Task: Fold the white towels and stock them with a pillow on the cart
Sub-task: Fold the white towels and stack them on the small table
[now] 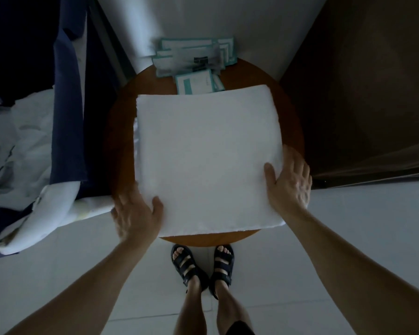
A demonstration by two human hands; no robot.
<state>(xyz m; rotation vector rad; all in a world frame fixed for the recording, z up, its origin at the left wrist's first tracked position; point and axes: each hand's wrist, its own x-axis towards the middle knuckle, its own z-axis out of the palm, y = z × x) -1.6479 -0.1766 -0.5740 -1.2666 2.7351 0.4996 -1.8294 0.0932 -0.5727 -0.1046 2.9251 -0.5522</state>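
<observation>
A folded white towel (203, 155) lies flat on a round wooden table (121, 141) and covers most of its top. My left hand (136, 213) holds the towel's near left corner, thumb on top and fingers down along its side; that hand is blurred. My right hand (288, 180) holds the right edge near the front, thumb on top and fingers spread along the side. More white cloth shows under the towel's left edge. A white pillow (46, 213) pokes out at the lower left beside the blue cart (68, 117).
Teal-and-white leaflets (194, 61) lie at the table's back edge against a white wall. The cart at the left holds crumpled white linen (17, 146). A dark wooden panel (361, 81) stands at the right. My sandalled feet (203, 264) stand on a pale tiled floor.
</observation>
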